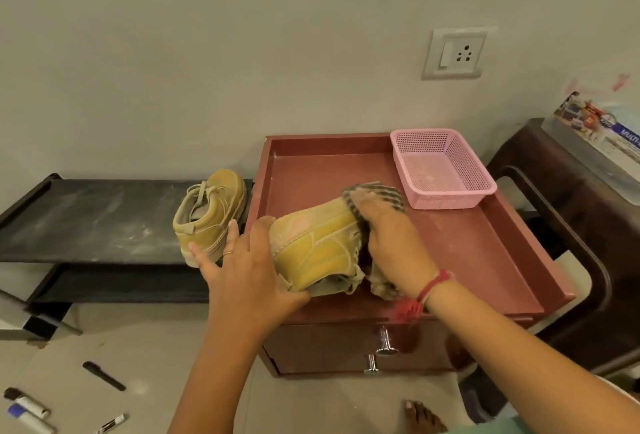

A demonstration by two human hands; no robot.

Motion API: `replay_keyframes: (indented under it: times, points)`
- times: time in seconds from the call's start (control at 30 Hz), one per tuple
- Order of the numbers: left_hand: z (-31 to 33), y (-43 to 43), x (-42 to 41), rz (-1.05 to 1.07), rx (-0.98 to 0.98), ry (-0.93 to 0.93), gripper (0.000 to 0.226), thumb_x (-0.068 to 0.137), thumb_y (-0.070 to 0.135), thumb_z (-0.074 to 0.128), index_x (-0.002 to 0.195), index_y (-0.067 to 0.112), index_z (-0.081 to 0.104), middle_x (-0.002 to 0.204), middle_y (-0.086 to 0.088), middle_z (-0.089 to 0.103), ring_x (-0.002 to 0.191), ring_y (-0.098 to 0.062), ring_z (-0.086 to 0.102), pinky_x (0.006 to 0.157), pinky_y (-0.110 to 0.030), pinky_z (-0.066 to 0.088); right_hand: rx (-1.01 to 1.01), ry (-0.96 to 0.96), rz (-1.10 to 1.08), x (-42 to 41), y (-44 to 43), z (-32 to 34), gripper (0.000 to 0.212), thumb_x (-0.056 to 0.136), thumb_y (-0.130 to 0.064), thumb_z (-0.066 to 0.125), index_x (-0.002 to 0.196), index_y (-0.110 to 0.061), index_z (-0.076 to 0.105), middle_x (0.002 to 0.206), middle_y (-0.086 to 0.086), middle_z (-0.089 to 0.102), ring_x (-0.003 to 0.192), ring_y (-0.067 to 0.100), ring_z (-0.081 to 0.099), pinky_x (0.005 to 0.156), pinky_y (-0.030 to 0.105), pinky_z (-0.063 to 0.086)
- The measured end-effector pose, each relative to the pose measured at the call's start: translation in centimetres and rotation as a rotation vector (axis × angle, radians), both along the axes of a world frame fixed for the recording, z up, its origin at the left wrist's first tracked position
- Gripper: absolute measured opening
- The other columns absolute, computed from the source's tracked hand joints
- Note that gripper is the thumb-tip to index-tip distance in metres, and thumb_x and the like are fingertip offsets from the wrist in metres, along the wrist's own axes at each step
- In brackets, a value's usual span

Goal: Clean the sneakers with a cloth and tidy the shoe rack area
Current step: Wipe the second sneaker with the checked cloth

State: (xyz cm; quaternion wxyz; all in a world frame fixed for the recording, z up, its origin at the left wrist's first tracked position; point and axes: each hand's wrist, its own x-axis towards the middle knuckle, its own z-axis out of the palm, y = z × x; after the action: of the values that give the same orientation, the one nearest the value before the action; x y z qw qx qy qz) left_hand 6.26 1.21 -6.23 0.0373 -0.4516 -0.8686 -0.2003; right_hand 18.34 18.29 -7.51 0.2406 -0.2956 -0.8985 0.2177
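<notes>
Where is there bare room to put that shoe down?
The black shelf left of the other sneaker is bare, as is the red cabinet top's back, left of the pink basket. Its front is crowded: left hand, right hand, cloth, held sneaker.

Both bare forearms reached forward from the bottom of the view. The left hand (249,260) gripped the heel of a yellow sneaker (318,246), thumb curled under it and forefinger over its top, the other fingers spread out straight to the left. The right hand (391,243) lay palm down, fingers straight and together, pressing a striped cloth (393,198) onto the sneaker. A red thread (433,284) circled the right wrist.
</notes>
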Motion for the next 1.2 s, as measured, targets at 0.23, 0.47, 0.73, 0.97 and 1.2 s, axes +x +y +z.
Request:
replay_keyframes:
  times: [0.23,0.47,0.73,0.97,1.2]
  points:
    - [0.1,-0.1,-0.2,0.016,0.012,-0.021,0.096,0.051,0.053,0.079,0.131,0.022,0.037,0.126,-0.001,0.052,0.137,-0.031,0.036,0.107,-0.068,-0.004,-0.038,0.052,-0.079,-0.2,0.6,0.3,0.061,0.082,0.01,0.034,0.137,-0.015,0.044,0.144,0.003,0.041,0.135,0.015,0.034,0.113,0.021,0.017]
    - [0.1,0.0,-0.3,0.021,0.011,-0.027,0.097,0.051,0.054,0.08,0.132,0.023,0.037,0.127,0.0,0.052,0.14,-0.03,0.032,0.107,-0.069,-0.005,-0.102,0.097,-0.129,-0.5,1.8,-0.2,0.055,0.084,0.01,0.037,0.134,-0.011,0.047,0.141,0.004,0.044,0.133,0.017,0.037,0.111,0.018,0.018]
    - [0.2,-0.5,-0.7,0.044,0.002,-0.066,0.095,0.055,0.052,0.079,0.134,0.026,0.034,0.125,0.005,0.05,0.137,-0.03,0.036,0.107,-0.068,-0.01,-0.155,0.116,-0.077,-0.5,2.3,-0.7,0.058,0.084,0.013,0.036,0.135,-0.015,0.046,0.139,-0.005,0.043,0.131,0.007,0.035,0.104,0.007,0.016]
    - [0.0,-0.8,-1.6,0.046,-0.009,-0.106,0.095,0.054,0.053,0.079,0.134,0.028,0.035,0.126,0.007,0.051,0.137,-0.029,0.036,0.106,-0.067,-0.013,-0.622,0.449,-0.223,0.0,3.5,1.5,0.047,0.089,0.011,0.037,0.127,-0.013,0.055,0.122,-0.002,0.055,0.113,0.011,0.05,0.091,0.005,0.038]
    - [0.1,-0.7,-1.8,0.032,-0.004,-0.109,0.093,0.056,0.046,0.081,0.134,0.027,0.034,0.131,0.005,0.048,0.138,-0.028,0.033,0.107,-0.065,-0.014,-0.105,0.084,-0.033,-0.4,1.6,-0.8,0.059,0.085,0.011,0.035,0.138,-0.013,0.041,0.144,0.001,0.04,0.136,0.013,0.032,0.109,0.014,0.015]
